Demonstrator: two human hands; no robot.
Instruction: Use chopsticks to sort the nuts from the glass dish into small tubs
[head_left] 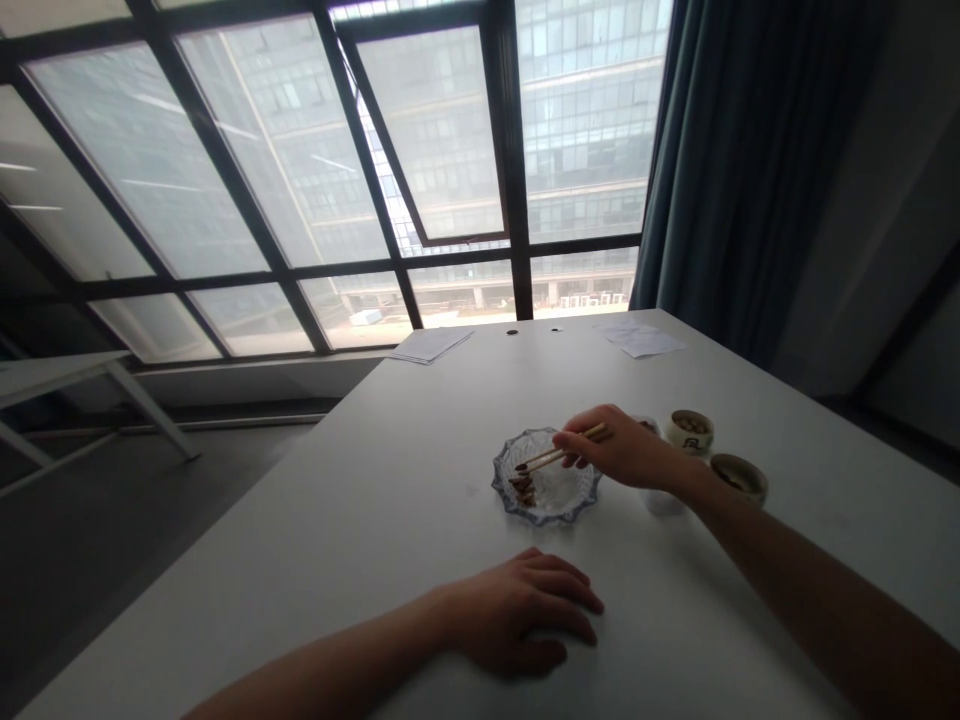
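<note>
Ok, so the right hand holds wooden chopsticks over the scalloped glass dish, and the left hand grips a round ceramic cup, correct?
No: the left hand holds no cup; it rests flat on the white table, in the head view. The rest stands.

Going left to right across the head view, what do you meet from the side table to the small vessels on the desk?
White side table → scalloped glass dish → small ceramic cup → ceramic bowl
</note>
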